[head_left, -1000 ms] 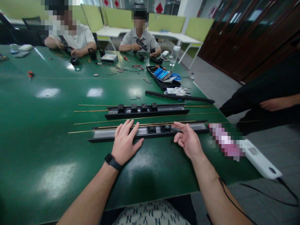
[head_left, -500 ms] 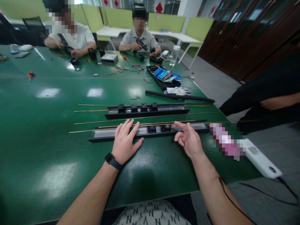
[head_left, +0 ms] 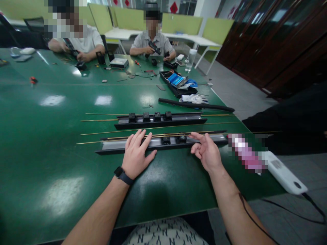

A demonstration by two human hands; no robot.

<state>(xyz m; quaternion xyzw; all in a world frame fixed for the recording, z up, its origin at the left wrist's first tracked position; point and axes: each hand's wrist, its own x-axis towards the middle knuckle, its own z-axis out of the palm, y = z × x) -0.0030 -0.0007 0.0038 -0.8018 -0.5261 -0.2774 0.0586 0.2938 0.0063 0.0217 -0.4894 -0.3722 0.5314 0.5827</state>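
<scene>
My left hand [head_left: 137, 151] lies open, palm down with fingers spread, across the left part of the nearer black channel [head_left: 112, 149], its fingertips over thin brass-coloured rods. My right hand [head_left: 206, 151] is palm sideways at the right part of that channel, fingers loosely apart and beside the rods; no held thing shows in it. Between the hands, two small black blocks [head_left: 166, 139] sit in the channel. Behind it a second black channel [head_left: 160, 123] carries several black blocks [head_left: 146, 117]. Long thin rods [head_left: 102, 132] extend past both channels.
On the right lie a blurred pink item [head_left: 246, 153] and a white device [head_left: 284, 173] with a cable. Farther back are a black tube [head_left: 196, 105], gloves [head_left: 194, 98] and a black tray [head_left: 178, 89]. Two people sit across the green table [head_left: 63, 129]; dark clothing [head_left: 288, 115] shows at right.
Both my hands stay almost still over the channel. The person standing at right has shifted, and their hand is out of sight.
</scene>
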